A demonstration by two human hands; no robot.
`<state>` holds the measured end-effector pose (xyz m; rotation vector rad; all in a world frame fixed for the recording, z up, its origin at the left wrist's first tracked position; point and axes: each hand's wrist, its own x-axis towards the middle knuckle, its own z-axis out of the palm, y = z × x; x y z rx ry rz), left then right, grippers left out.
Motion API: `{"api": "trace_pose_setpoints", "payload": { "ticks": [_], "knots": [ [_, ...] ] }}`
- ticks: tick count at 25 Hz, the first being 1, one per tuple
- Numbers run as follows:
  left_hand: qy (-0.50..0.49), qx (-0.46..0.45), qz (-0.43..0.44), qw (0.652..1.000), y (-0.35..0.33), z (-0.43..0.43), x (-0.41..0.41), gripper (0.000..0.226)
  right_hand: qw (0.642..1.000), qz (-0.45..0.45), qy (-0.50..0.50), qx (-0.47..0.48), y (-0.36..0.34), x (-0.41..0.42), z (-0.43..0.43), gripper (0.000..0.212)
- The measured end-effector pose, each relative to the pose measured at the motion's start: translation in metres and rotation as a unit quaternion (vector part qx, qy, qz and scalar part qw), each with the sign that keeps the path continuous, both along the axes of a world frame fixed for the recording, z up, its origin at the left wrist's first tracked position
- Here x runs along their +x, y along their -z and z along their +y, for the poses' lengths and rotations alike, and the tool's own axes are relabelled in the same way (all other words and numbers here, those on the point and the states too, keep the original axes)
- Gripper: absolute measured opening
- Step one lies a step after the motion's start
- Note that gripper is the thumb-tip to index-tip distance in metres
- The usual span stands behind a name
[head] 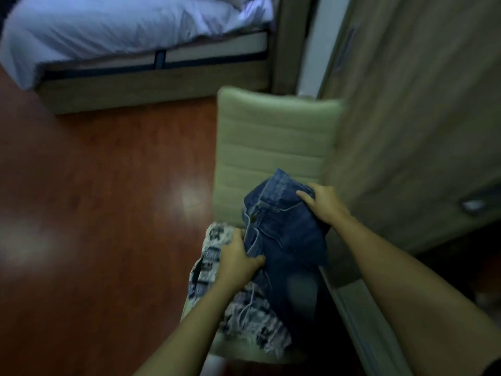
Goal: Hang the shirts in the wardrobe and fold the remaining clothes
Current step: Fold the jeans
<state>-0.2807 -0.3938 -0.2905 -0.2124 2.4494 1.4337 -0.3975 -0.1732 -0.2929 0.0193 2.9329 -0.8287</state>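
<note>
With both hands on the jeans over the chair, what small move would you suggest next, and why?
Probably lift the jeans clear and let the legs hang straight: the left hand and right hand grip them bunched near the waist, and they lie on a patterned garment on the chair.

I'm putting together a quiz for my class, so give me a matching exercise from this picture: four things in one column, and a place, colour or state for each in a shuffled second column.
Things
1. jeans
2. patterned garment
3. chair
4. bed

Place, colour or state
A. covered in pale bedding, at the top left
B. held by the left hand and the right hand
C. lying on the seat, partly beneath the denim
D. pale green, with a ribbed padded back

Pairs: 1-B, 2-C, 3-D, 4-A
</note>
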Motion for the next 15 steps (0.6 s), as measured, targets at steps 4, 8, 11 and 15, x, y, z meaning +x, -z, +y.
{"api": "trace_pose_setpoints", "payload": {
  "ticks": [4,8,11,15],
  "knots": [
    [0.106,0.059,0.044,0.992,-0.123,0.057,-0.012,0.039,0.992,0.078,0.096,0.014,-0.145,0.037,0.097,0.033],
    [0.164,0.180,0.074,0.967,-0.269,0.072,-0.033,0.052,0.961,0.205,0.182,-0.018,-0.284,0.083,0.158,0.029],
    [0.229,0.261,0.160,0.924,-0.380,0.077,-0.036,0.062,0.921,0.320,0.213,-0.058,-0.397,0.122,0.185,0.024],
    [0.262,0.368,0.304,0.839,-0.504,0.066,-0.034,0.029,0.846,0.469,0.225,-0.116,-0.514,0.171,0.187,0.025]
  ]
}}
